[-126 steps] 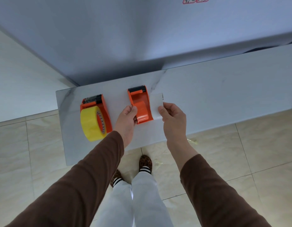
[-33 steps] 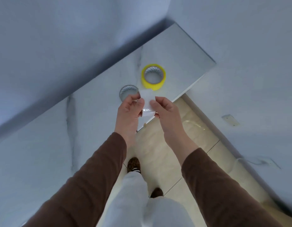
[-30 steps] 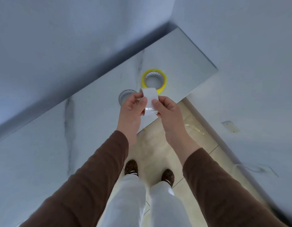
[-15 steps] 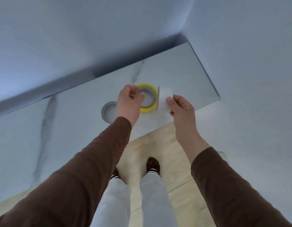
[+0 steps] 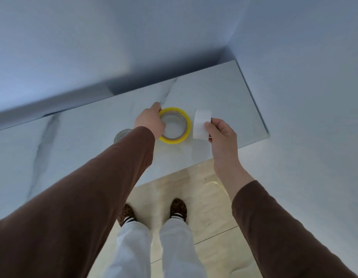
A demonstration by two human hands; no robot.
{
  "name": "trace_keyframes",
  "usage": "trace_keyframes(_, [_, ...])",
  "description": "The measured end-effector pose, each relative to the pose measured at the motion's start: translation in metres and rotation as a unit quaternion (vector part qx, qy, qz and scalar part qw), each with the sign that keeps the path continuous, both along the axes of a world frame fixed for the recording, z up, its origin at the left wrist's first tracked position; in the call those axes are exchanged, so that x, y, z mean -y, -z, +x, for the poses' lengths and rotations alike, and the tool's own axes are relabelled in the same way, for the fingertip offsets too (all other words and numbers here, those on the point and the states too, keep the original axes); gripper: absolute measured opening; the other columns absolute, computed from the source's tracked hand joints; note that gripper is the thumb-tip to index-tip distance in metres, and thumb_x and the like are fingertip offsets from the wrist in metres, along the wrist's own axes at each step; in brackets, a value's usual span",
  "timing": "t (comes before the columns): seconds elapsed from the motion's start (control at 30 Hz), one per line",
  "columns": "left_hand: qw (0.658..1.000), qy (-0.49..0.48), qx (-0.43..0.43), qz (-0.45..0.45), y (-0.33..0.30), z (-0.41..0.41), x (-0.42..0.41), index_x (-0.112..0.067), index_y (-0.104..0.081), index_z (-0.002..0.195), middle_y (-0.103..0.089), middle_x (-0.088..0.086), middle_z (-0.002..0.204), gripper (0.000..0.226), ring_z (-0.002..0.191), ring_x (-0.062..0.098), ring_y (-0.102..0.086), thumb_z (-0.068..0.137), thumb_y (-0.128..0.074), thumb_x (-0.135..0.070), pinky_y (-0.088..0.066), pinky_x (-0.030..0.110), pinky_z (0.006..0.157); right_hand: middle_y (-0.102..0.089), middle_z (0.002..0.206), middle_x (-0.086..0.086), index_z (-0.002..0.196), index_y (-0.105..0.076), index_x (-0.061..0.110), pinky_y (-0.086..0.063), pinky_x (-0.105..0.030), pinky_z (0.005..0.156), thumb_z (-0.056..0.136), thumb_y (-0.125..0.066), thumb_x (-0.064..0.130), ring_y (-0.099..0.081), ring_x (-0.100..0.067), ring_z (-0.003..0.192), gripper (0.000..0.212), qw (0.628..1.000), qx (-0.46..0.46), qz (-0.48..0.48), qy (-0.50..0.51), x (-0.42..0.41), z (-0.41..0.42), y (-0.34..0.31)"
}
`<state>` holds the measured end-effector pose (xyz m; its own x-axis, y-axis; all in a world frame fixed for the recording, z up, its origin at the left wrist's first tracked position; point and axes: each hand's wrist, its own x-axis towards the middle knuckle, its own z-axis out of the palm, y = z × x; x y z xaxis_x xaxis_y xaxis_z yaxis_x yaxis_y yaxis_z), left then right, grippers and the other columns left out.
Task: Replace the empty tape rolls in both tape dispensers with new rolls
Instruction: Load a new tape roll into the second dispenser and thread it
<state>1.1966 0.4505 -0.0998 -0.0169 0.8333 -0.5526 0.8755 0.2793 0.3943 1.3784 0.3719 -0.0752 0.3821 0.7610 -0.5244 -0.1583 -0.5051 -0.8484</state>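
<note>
A new yellow tape roll [image 5: 184, 125] lies flat on the marble counter [image 5: 224, 93]. My left hand [image 5: 150, 122] grips its left rim, fingers curled over the edge. My right hand [image 5: 222, 135] pinches a white empty tape core [image 5: 201, 124], held on edge just right of the yellow roll and above the counter. A second, greyish roll [image 5: 121, 135] lies flat to the left, mostly hidden behind my left sleeve. Neither tape dispenser is in view.
The counter ends at a wall corner [image 5: 228, 55] on the right; its front edge [image 5: 174, 171] runs diagonally above the tiled floor [image 5: 204, 197]. My feet [image 5: 178, 209] stand close to the counter's edge.
My left hand let go of the white core and moved onto the yellow roll's rim. My right hand carried the core to the roll's right side. Earlier, I turned away from the orange dispensers.
</note>
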Motion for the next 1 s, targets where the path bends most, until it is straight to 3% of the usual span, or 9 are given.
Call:
trace_keyframes(0.07, [0.997, -0.064, 0.050, 0.010, -0.016, -0.011, 0.000, -0.012, -0.049, 0.126, -0.061, 0.015, 0.089, 0.035, 0.096, 0.044, -0.069, 0.091, -0.054, -0.007, -0.057, 0.046, 0.077, -0.070, 0.083, 0.010, 0.094, -0.074, 0.016, -0.046, -0.010, 0.064, 0.093, -0.063, 0.011, -0.060, 0.004, 0.068, 0.012, 1.000, 0.014, 0.009, 0.006, -0.003, 0.000, 0.000])
trace_keyframes(0.13, [0.978, -0.168, 0.125, 0.015, -0.035, -0.027, 0.003, -0.016, -0.047, 0.123, -0.063, 0.013, 0.088, 0.035, 0.088, 0.041, -0.071, 0.090, -0.058, -0.013, -0.064, 0.052, 0.081, -0.070, 0.082, 0.009, 0.094, -0.074, 0.014, -0.046, -0.013, 0.067, 0.092, -0.063, 0.013, -0.060, 0.001, 0.070, 0.011, 0.999, 0.033, 0.012, -0.010, -0.007, -0.002, 0.001])
trace_keyframes(0.27, [0.897, -0.333, 0.289, -0.027, -0.071, -0.062, 0.020, -0.018, -0.057, 0.118, -0.075, 0.003, 0.086, 0.045, 0.078, 0.019, -0.072, 0.077, -0.071, -0.027, -0.062, 0.042, 0.083, -0.073, 0.089, 0.005, 0.098, -0.074, 0.017, -0.050, -0.028, 0.080, 0.091, -0.064, 0.019, -0.065, -0.012, 0.082, 0.012, 0.982, 0.141, 0.029, -0.125, -0.016, -0.019, 0.009])
trace_keyframes(0.4, [0.801, -0.410, 0.434, -0.043, -0.085, -0.075, 0.042, -0.016, -0.065, 0.099, -0.071, -0.006, 0.064, 0.014, 0.059, 0.009, -0.072, 0.089, -0.072, -0.009, -0.062, 0.029, 0.063, -0.063, 0.089, 0.009, 0.106, -0.070, 0.024, -0.041, -0.028, 0.072, 0.094, -0.058, 0.030, -0.058, -0.015, 0.087, 0.018, 0.875, 0.386, 0.058, -0.286, -0.018, -0.036, 0.022])
trace_keyframes(0.63, [0.719, -0.434, 0.543, 0.015, -0.099, -0.080, 0.073, -0.012, -0.061, 0.109, -0.069, -0.005, 0.078, 0.023, 0.067, 0.010, -0.067, 0.092, -0.074, -0.018, -0.059, 0.029, 0.069, -0.072, 0.090, -0.002, 0.097, -0.069, 0.020, -0.048, -0.036, 0.073, 0.094, -0.056, 0.027, -0.063, -0.027, 0.090, 0.015, 0.784, 0.467, 0.017, -0.410, -0.017, -0.057, 0.034])
trace_keyframes(0.7, [0.698, -0.438, 0.567, 0.024, -0.106, -0.084, 0.081, -0.011, -0.062, 0.112, -0.074, -0.004, 0.089, 0.023, 0.080, 0.012, -0.072, 0.098, -0.067, -0.027, -0.060, 0.030, 0.075, -0.072, 0.092, -0.002, 0.100, -0.071, 0.019, -0.049, -0.035, 0.075, 0.094, -0.056, 0.025, -0.062, -0.026, 0.096, 0.017, 0.801, 0.437, 0.002, -0.410, -0.016, -0.059, 0.031])
trace_keyframes(0.8, [0.678, -0.466, 0.568, 0.034, -0.115, -0.091, 0.095, 0.000, -0.058, 0.135, -0.065, 0.012, 0.120, 0.041, 0.111, 0.024, -0.063, 0.107, -0.051, -0.029, -0.053, 0.042, 0.101, -0.071, 0.098, 0.002, 0.105, -0.073, 0.018, -0.045, -0.029, 0.079, 0.095, -0.057, 0.022, -0.065, -0.019, 0.097, 0.018, 0.895, 0.319, 0.017, -0.310, -0.015, -0.071, 0.012])
trace_keyframes(0.9, [0.691, -0.474, 0.542, 0.064, -0.120, -0.105, 0.110, -0.005, -0.060, 0.120, -0.062, 0.010, 0.107, 0.025, 0.102, 0.023, -0.057, 0.109, -0.048, -0.025, -0.049, 0.034, 0.090, -0.072, 0.095, 0.008, 0.103, -0.073, 0.021, -0.045, -0.020, 0.078, 0.098, -0.057, 0.023, -0.064, -0.003, 0.087, 0.017, 0.959, 0.189, 0.073, -0.199, -0.013, -0.104, -0.025])
trace_keyframes(1.0, [0.685, -0.490, 0.532, 0.084, -0.123, -0.121, 0.125, -0.011, -0.059, 0.109, -0.062, 0.005, 0.099, 0.014, 0.099, 0.023, -0.054, 0.109, -0.048, -0.020, -0.044, 0.036, 0.092, -0.073, 0.083, 0.011, 0.090, -0.075, 0.025, -0.048, -0.015, 0.074, 0.097, -0.059, 0.029, -0.064, 0.003, 0.078, 0.018, 0.973, 0.025, 0.088, -0.211, -0.002, -0.152, -0.062])
